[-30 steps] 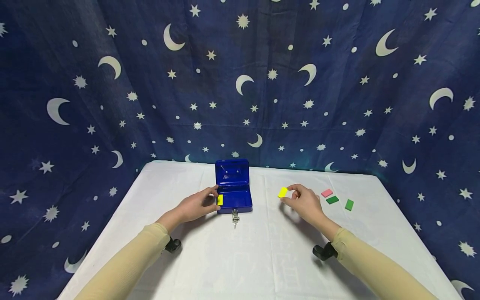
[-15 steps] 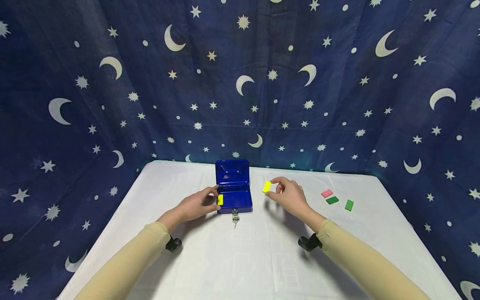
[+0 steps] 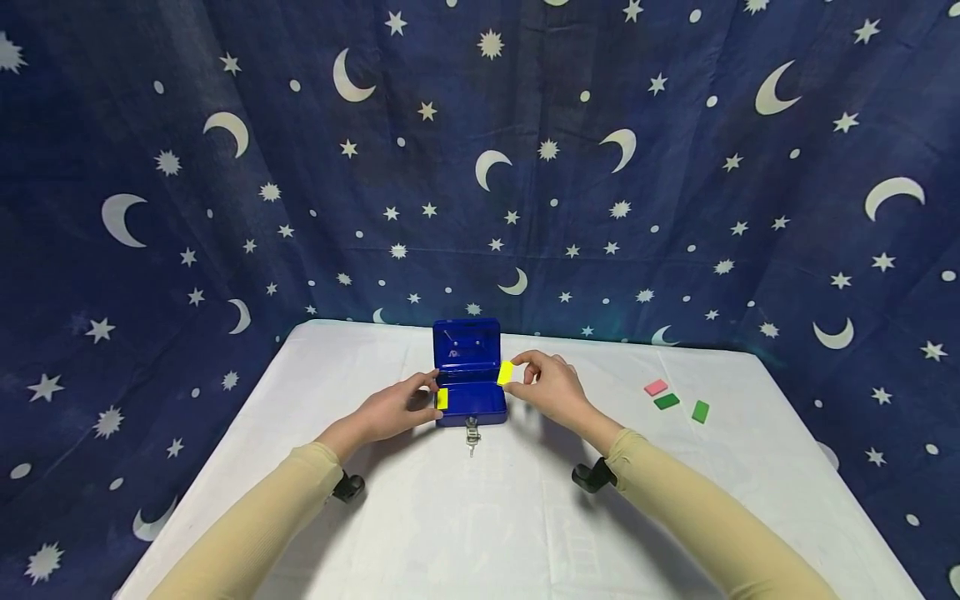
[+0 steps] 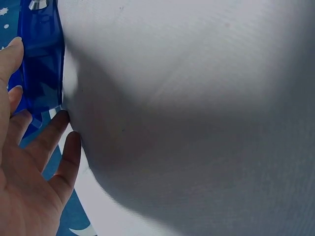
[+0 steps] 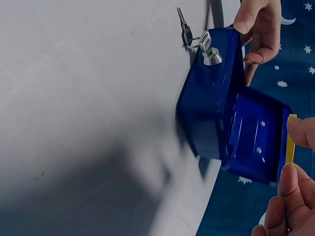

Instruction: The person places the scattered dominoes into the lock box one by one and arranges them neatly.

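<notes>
A small blue cash box [image 3: 471, 417] stands with its lid raised and a key in its front lock [image 5: 212, 56]. My left hand [image 3: 392, 410] holds the box at its left end, thumb at the front corner and fingers toward the back. Inside, at that same end, shows a yellow rectangular block [image 3: 442, 399]. Between thumb and fingertips my right hand [image 3: 551, 387] pinches another thin yellow block [image 3: 506, 372], over the box's right rear edge. The right wrist view shows this yellow block [image 5: 291, 140] edge-on, overlapping the open lid [image 5: 258, 135].
Right of the box, one pink block [image 3: 656, 387] and two green blocks, a darker one [image 3: 667, 402] and a lighter one [image 3: 701, 412], lie on the white tablecloth [image 3: 480, 517]. A second key [image 5: 185, 30] hangs from the lock's key. A dark star-and-moon curtain [image 3: 480, 167] surrounds the table.
My right hand has carried the yellow block leftward, from beside the pink and green blocks to the cash box. My left hand has stayed at the box.
</notes>
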A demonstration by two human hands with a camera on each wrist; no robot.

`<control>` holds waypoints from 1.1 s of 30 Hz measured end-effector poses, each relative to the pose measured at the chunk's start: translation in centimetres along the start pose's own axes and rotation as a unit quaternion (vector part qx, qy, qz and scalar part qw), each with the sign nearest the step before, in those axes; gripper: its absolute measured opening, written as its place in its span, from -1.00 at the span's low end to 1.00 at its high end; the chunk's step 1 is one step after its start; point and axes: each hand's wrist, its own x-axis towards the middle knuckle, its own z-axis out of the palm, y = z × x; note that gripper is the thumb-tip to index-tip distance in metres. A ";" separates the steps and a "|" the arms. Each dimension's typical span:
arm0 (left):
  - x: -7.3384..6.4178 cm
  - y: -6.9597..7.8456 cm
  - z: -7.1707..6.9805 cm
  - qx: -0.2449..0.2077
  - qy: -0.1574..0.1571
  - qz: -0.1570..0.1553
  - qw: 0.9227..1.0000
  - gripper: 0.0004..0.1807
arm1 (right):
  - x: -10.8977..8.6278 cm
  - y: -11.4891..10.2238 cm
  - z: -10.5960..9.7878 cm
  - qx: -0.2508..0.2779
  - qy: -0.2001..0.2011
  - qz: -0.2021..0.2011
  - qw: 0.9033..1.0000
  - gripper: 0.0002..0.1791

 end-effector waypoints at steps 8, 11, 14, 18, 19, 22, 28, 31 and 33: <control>0.1 0.0 0.1 0.006 0.000 -0.008 1.000 -0.49 | 0.8 -1.0 1.6 -0.009 -0.017 -0.007 1.000 -0.47; 0.1 0.0 0.1 0.008 0.001 -0.010 1.000 -0.49 | 1.1 -1.3 2.1 -0.013 -0.022 -0.008 1.000 -0.47; 0.1 0.1 0.1 0.009 0.000 -0.011 1.000 -0.49 | 1.3 -1.6 2.5 -0.010 -0.027 -0.012 1.000 -0.48; 0.1 0.2 0.0 0.008 -0.002 -0.012 1.000 -0.50 | 1.5 -1.9 2.8 0.000 -0.035 -0.015 0.999 -0.49; 0.1 0.2 0.0 0.008 -0.001 -0.013 1.000 -0.50 | 1.5 -2.0 2.9 0.001 -0.036 -0.015 0.999 -0.49; 0.0 0.2 -0.1 0.006 -0.001 -0.011 1.000 -0.50 | 1.7 -2.1 3.1 0.002 -0.041 -0.014 0.999 -0.49; -0.1 0.2 -0.1 0.002 0.000 -0.001 1.000 -0.52 | 2.0 -2.1 3.8 -0.008 -0.050 -0.020 0.999 -0.48; -0.1 0.2 -0.1 0.003 0.002 0.003 1.000 -0.52 | 2.2 -2.1 4.2 -0.015 -0.059 -0.020 0.998 -0.50; -0.1 0.1 -0.1 0.004 0.003 0.004 1.000 -0.52 | 2.4 -2.2 4.5 -0.020 -0.064 -0.021 0.998 -0.52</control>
